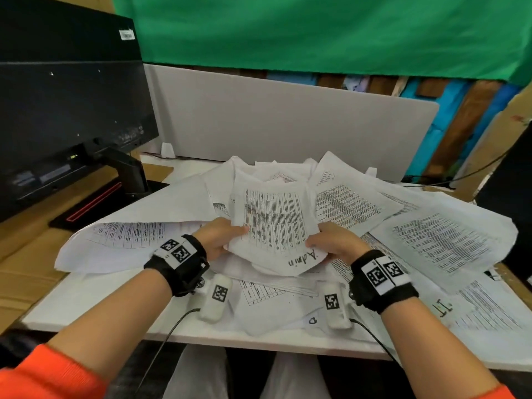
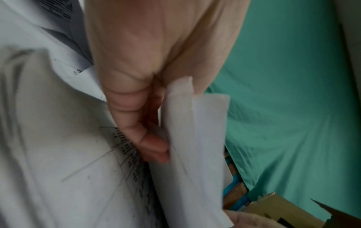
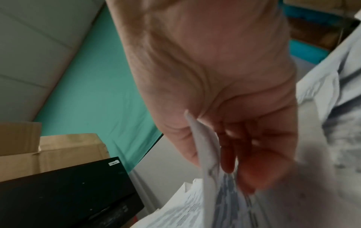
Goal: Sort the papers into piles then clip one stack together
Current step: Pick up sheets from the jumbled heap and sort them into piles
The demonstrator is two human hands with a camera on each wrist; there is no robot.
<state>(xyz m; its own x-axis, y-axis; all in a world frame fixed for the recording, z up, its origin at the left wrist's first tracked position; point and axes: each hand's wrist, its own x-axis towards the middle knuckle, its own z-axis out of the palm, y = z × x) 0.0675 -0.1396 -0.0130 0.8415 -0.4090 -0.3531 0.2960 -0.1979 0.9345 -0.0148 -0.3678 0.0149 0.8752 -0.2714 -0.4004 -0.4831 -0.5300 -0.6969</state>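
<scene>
Both hands hold a stack of printed sheets (image 1: 275, 223) above the desk; the top sheet has "Admin" handwritten at its near edge. My left hand (image 1: 223, 236) pinches the stack's left edge, thumb on top; the left wrist view shows the fingers (image 2: 152, 146) curled against the paper's edge (image 2: 195, 138). My right hand (image 1: 328, 244) grips the right edge; in the right wrist view the sheets (image 3: 207, 154) pass between thumb and fingers (image 3: 250, 157). Many loose printed papers (image 1: 443, 240) lie spread beneath and around. No clip is visible.
A dark monitor (image 1: 69, 110) on its stand fills the left. A grey partition (image 1: 288, 125) runs along the desk's back. Sheets marked "IT" (image 1: 443, 306) and "D" (image 1: 312, 320) lie near the front edge. Cardboard (image 1: 17, 272) covers the left side.
</scene>
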